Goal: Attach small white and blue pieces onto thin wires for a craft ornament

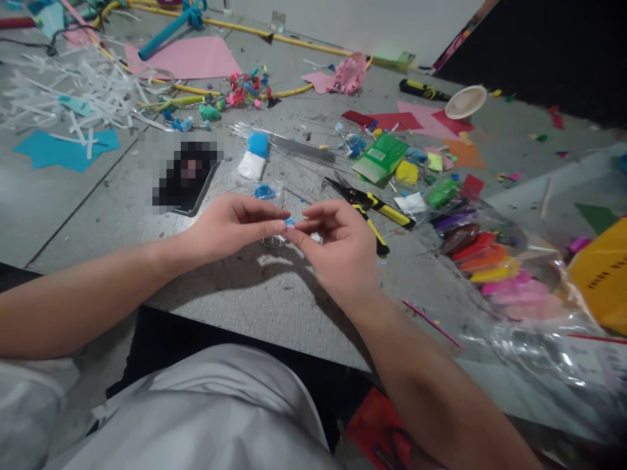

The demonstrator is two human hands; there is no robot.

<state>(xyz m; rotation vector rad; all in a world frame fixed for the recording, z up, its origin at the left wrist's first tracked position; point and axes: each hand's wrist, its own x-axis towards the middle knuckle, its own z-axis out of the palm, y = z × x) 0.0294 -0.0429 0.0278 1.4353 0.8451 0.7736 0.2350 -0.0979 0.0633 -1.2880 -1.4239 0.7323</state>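
My left hand (pixel 235 225) and my right hand (pixel 337 245) meet above the grey table (pixel 274 307), fingertips pinched together on a small blue piece (pixel 290 222). Both hands are closed around it; its exact shape is too small to tell. Just beyond my right hand lie yellow-handled pliers (pixel 372 205). A white and blue glue bottle (pixel 253 156) and a small clear bag with a blue bit (pixel 265 191) lie beyond my left hand.
A phone (pixel 189 183) lies at left. A clear bag of coloured clay sticks (pixel 490 261) sits at right, near a yellow box (pixel 605 274). A green packet (pixel 379 156), pink paper (pixel 189 57), white paper strips (pixel 73 91) and a yellow hose (pixel 274 39) lie farther back.
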